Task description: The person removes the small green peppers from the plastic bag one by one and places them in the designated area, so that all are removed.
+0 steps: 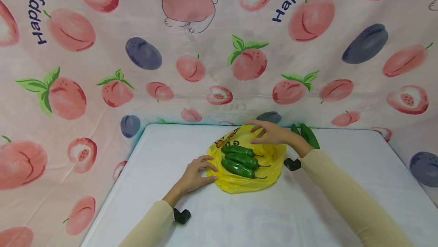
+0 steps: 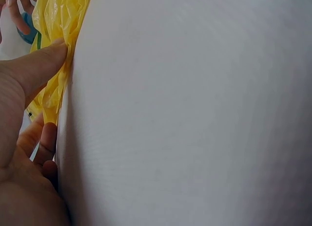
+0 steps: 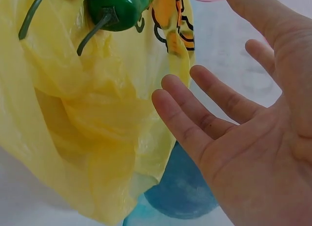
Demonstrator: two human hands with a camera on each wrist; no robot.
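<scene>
Three glossy green peppers (image 1: 240, 159) with thin stems lie side by side on a crumpled yellow plastic bag (image 1: 232, 186) with dark lettering and orange print. At the bag's left edge is my left hand (image 1: 195, 175), thumb and fingers spread apart. The left wrist view shows its thumb (image 2: 46, 63) against the yellow plastic, the other fingers lower down beside the bag. Over the bag's far right part hovers my right hand (image 1: 270, 133), fingers extended and loosely bent. In the right wrist view its fingertips (image 3: 165, 97) are close to the bag's edge, holding nothing.
Dark green elongated things (image 1: 309, 136) lie at the table's back edge, partly behind my right wrist. A white-covered table (image 1: 308, 216) lies under the bag. Behind it hangs a pink fruit-print cloth (image 1: 205, 49). Black wrist pieces (image 1: 182, 216) sit on both wrists.
</scene>
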